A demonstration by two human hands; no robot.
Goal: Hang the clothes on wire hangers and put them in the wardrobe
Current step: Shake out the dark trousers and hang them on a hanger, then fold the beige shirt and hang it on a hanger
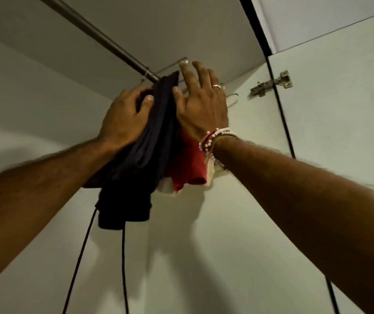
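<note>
Dark navy soft cloth garment (156, 123) hangs bunched just under round grey metal wardrobe rail (95, 34); red cloth garment (188, 164) touching it on right; fabric likely light, limp, apt to slide off thin wire hanger (170, 65); best gripped high, near hook; both arms raised overhead; left hand (124, 118) clutches navy cloth near top; right hand (201, 103) fingers straight, spread, holding nothing, thumb touching navy cloth

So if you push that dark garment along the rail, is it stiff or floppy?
Probably floppy: the dark garment bunches in soft folds where the left hand grips it. It seems light: its lower part hangs loose. Pushed, it would likely swing rather than slide neatly along the rail.
</note>
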